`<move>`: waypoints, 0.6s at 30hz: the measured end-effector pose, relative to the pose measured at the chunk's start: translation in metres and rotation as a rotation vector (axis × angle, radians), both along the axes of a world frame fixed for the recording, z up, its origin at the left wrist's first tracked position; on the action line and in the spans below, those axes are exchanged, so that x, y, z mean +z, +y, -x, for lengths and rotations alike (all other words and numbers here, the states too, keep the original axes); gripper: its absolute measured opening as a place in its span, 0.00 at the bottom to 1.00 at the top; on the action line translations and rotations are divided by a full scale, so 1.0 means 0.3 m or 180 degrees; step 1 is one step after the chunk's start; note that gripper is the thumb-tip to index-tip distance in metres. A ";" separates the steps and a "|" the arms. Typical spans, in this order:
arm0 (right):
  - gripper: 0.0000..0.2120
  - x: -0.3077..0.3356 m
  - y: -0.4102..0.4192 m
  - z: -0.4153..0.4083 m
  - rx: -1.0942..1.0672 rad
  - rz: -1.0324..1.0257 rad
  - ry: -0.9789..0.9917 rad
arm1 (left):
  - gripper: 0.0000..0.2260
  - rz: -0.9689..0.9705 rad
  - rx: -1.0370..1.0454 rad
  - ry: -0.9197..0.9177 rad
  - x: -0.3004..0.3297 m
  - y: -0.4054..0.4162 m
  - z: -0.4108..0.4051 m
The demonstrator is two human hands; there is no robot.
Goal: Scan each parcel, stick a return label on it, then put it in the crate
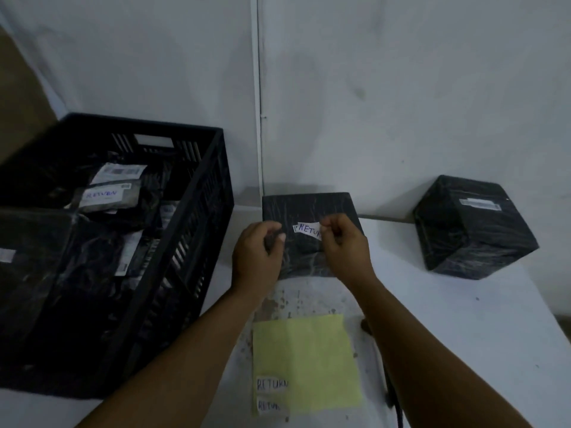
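Observation:
A black wrapped parcel lies flat on the white table in front of me. Over its top, my right hand pinches the right end of a white RETURN label. My left hand hovers at the parcel's left edge with curled fingers; whether it touches the label I cannot tell. A second black parcel, tilted on a corner, sits at the right by the wall. The black slatted crate stands at the left with several labelled parcels inside.
A yellow backing sheet lies near the table's front edge, with two RETURN labels at its lower left. A dark cable runs beside its right edge, under my right forearm. The grey wall stands close behind the parcels.

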State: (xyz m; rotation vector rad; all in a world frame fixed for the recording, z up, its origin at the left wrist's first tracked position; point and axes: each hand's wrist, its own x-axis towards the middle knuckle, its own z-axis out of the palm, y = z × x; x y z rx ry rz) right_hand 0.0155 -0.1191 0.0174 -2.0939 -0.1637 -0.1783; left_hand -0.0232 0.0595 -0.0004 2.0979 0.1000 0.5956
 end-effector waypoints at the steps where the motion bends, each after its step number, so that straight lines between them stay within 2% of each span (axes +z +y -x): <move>1: 0.03 0.005 0.004 -0.036 -0.0023 0.0190 0.0022 | 0.07 -0.0023 0.0007 -0.0023 0.015 -0.005 -0.032; 4: 0.01 0.010 0.014 -0.128 -0.0049 0.0768 0.0128 | 0.06 -0.0190 -0.0001 -0.0060 0.045 -0.014 -0.116; 8: 0.08 0.005 0.029 -0.212 0.0101 0.1259 0.0117 | 0.05 -0.0418 -0.0106 0.0097 0.044 -0.014 -0.195; 12: 0.14 -0.008 0.032 -0.272 0.0229 0.1690 -0.0013 | 0.07 -0.0736 -0.0133 0.0229 0.027 -0.022 -0.236; 18: 0.25 -0.011 0.046 -0.293 0.0258 0.2035 -0.0286 | 0.09 -0.1276 -0.0290 0.0423 -0.008 -0.036 -0.251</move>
